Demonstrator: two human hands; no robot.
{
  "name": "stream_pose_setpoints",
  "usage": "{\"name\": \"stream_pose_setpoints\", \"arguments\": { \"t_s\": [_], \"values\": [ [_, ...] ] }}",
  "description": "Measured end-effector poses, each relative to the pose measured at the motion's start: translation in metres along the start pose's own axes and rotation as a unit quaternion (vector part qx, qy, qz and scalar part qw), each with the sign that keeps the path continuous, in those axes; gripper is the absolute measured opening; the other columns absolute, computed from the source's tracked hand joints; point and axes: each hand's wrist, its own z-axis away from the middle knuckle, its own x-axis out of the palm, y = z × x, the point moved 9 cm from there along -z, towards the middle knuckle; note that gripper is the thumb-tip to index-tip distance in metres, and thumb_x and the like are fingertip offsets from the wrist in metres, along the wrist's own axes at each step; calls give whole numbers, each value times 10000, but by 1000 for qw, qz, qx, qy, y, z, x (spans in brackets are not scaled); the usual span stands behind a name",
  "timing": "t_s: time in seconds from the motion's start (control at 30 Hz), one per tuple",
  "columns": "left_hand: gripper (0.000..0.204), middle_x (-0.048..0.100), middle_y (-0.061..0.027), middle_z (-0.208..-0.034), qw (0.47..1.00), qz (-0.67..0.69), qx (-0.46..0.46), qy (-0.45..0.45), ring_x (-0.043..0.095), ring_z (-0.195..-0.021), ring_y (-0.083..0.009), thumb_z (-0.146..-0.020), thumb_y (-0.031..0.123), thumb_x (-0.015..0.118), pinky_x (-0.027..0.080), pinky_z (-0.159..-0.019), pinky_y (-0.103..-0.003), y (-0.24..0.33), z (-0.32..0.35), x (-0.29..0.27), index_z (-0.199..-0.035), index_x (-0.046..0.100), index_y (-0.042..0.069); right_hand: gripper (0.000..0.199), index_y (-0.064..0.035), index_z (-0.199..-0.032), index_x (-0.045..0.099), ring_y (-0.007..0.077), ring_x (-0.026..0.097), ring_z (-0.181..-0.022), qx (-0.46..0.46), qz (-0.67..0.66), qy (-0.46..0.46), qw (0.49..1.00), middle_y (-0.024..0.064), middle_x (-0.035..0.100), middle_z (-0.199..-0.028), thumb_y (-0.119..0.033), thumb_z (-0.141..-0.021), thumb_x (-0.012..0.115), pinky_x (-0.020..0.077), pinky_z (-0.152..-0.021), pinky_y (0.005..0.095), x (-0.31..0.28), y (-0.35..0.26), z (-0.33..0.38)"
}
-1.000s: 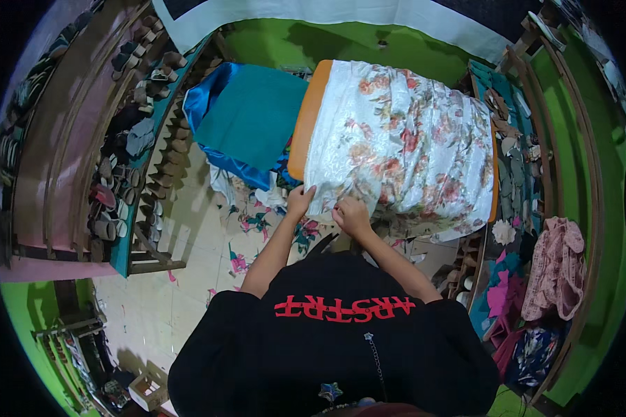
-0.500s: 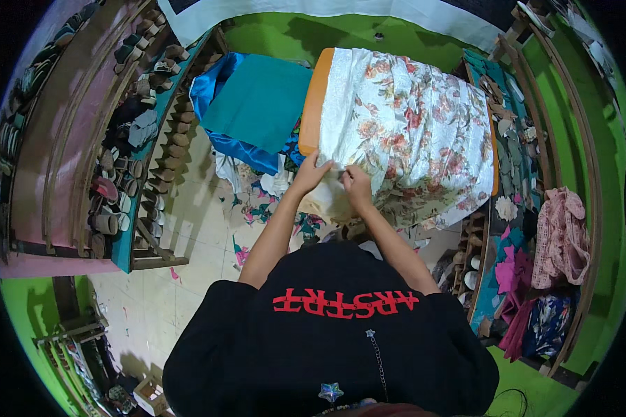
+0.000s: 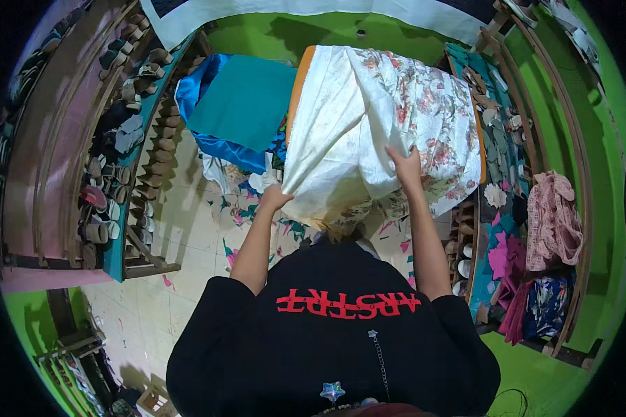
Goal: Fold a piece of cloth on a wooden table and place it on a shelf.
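Observation:
A white fabric with a red and orange floral print [image 3: 435, 104] covers an orange-edged table [image 3: 301, 80] in front of me. Its left part shows a plainer, creased white face, with folds running toward my right hand. Down at the near left corner, my left hand [image 3: 276, 198] is closed on the edge of the fabric. My right hand [image 3: 405, 167] lies farther right, its fingers gripping a raised fold, with the fingertips partly hidden in the cloth. The near edge of the fabric hangs toward my body.
Teal fabric [image 3: 243, 101] lies over shiny blue cloth [image 3: 240, 151] left of the table. A shoe rack [image 3: 142, 149] stands farther left. Colourful scraps [image 3: 295, 229] litter the tiled floor. At right, a shelf holds cut pieces, a pink lace garment [image 3: 553, 222] and magenta cloth [image 3: 511, 260].
My hands have moved apart: the left toward me and leftward, the right away to the right. The fabric between them is spread, showing more plain white and new folds.

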Motion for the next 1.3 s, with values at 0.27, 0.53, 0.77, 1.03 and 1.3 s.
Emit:
{"name": "stream_pose_setpoints", "arguments": {
  "t_s": [0.27, 0.53, 0.77, 1.03, 1.3],
  "values": [
    [547, 584, -192, -879, 985, 89, 81, 119, 570, -811, -300, -571, 372, 669, 433, -721, -352, -34, 47, 36, -975, 552, 22, 341, 64, -829, 560, 283, 585, -685, 18, 100, -234, 967, 187, 593, -757, -251, -702, 588, 431, -611, 351, 12, 5, 13],
    [477, 588, -194, -832, 994, 54, -94, 28, 575, -763, -327, -692, 315, 580, 441, -673, -375, -94, 100, 102, -1029, 483, -7, 321, 60, -909, 502, 141, 491, -669, -20, 141, -289, 946, 88, 544, -755, -227, -769, 536, 406, -593, 293, -2, -18, 17],
    [552, 481, -216, -1054, 910, 282, -43, 300, 470, -976, -320, -742, 314, 562, 356, -820, -365, -72, 119, 69, -1128, 359, -25, 435, 112, -798, 480, 262, 543, -651, -94, 76, -267, 956, 210, 542, -703, -308, -725, 567, 419, -599, 356, -8, -11, 16],
    [738, 440, -228, -1065, 928, -13, 84, 363, 417, -996, -360, -566, 302, 706, 352, -849, -367, 95, 138, 39, -1172, 364, 57, 341, 87, -824, 453, 179, 515, -615, -53, 12, -280, 959, 135, 521, -702, -220, -730, 568, 414, -521, 303, -15, -56, 33],
    [621, 509, -173, -914, 973, -107, 82, 188, 491, -890, -317, -527, 441, 704, 392, -786, -359, 186, 88, 142, -1025, 529, 113, 284, 102, -809, 482, 223, 544, -610, -181, 9, -211, 961, 152, 548, -673, -166, -735, 536, 426, -562, 328, -17, -117, 58]
  ]
}}
